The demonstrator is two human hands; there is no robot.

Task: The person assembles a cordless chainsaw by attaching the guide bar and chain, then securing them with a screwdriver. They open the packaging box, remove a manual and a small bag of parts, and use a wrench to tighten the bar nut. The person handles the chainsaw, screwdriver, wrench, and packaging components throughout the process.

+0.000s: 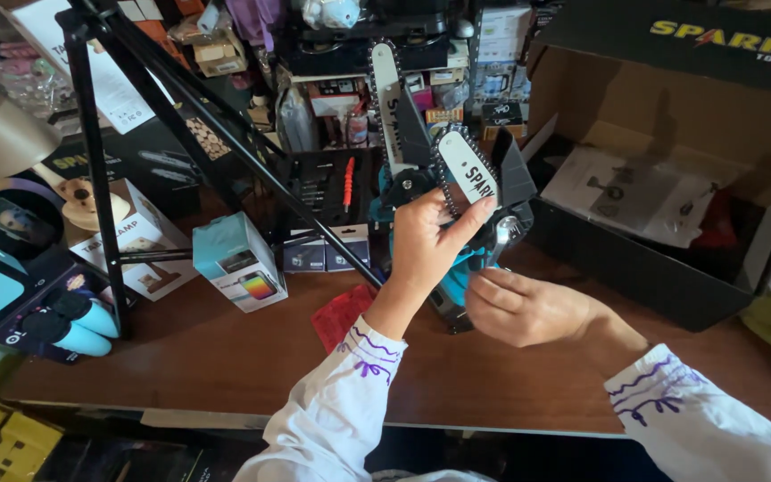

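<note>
- Gripping the teal mini chainsaw (470, 234) above the desk (225, 348), your left hand (426, 241) closes around its guide bar.
- Your right hand (519, 308), fingers curled, pinches at the saw's base.
- An open cardboard box (671, 268) sits just right.

The mini chainsaw (468, 234) I hold stands upright above the bench (225, 357), its teal body low and partly hidden behind my left hand (423, 245). Its short white guide bar (466, 176), ringed by a dark chain, points up and tilts slightly left. A black guard rises just right of the bar. My right hand (519, 308) touches its lower body.
</note>
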